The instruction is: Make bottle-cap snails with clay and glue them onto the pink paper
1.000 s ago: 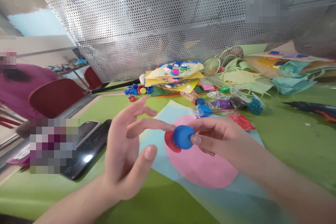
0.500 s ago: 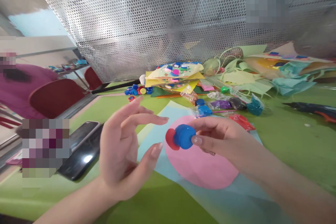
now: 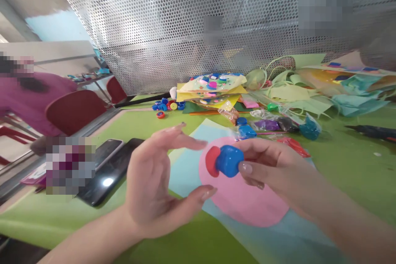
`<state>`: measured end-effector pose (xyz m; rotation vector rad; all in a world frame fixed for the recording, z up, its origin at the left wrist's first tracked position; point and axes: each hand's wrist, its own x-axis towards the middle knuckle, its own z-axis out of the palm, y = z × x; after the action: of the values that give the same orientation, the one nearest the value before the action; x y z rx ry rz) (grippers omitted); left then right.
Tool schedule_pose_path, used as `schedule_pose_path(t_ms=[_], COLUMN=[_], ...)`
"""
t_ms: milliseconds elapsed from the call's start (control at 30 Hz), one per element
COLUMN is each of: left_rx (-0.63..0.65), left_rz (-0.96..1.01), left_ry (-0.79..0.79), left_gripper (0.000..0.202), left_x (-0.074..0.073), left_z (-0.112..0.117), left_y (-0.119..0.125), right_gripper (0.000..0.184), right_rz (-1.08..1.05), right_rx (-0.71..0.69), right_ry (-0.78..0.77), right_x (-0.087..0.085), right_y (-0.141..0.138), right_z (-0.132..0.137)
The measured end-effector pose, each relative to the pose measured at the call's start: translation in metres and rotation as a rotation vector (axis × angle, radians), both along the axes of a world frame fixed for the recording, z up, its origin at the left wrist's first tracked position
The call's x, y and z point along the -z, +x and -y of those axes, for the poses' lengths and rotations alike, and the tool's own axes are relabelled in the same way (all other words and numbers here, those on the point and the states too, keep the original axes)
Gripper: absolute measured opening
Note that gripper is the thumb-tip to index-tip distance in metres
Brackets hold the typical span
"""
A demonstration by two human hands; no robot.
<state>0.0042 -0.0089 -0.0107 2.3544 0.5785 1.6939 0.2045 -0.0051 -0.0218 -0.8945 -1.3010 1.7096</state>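
Two bare hands and forearms, uncovered all the way to the picture's edge. The left hand (image 3: 154,189), left of the blue cap (image 3: 229,161), has slim fingers (image 3: 198,196) with longish, rounded nails in a glossy finish. The right hand (image 3: 272,169), right of the blue cap, shows the same neat nails, its thumbnail clearest.

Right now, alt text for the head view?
The right hand pinches a blue cap with a red disc on its end; the open left hand hovers beside it, apart. Below lie a pink paper circle and two phones on a green table.
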Motion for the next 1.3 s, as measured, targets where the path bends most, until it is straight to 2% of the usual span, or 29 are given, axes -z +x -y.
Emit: schedule_pose_path(t_ms=[300,467,633,833,1200,1300], left_rx=[0.006,0.123,0.092,0.051,0.013,0.052], left_rz=[-0.045,0.079,0.207,0.287,0.292,0.289], left_ry=[0.000,-0.181,-0.322,-0.314,-0.371,-0.374], left_gripper=[0.071,0.054,0.060,0.045,0.054,0.057], left_x=[0.0037,0.0036,0.0048,0.0016,0.0005,-0.0004], left_z=[-0.0026,-0.0023,-0.0043,-0.0058,-0.0041,-0.0043], left_y=[-0.0044,-0.0026,-0.0005,0.0020,0.0029,0.0027], right_gripper=[0.018,0.022,0.023,0.015,0.018,0.021], right_rz=[-0.078,-0.064,-0.035,0.007,0.013,0.004], right_rx=[-0.029,0.000,0.021,0.024,0.046,0.037], right_ry=[-0.060,-0.046,-0.041,-0.013,-0.033,-0.044], right_x=[-0.0009,-0.0034,-0.0036,-0.0057,-0.0051,-0.0060], right_y=[-0.0015,-0.0029,-0.0023,-0.0019,0.0009,0.0012], right_z=[-0.0020,-0.0023,-0.0010,-0.0020,-0.0020,-0.0016])
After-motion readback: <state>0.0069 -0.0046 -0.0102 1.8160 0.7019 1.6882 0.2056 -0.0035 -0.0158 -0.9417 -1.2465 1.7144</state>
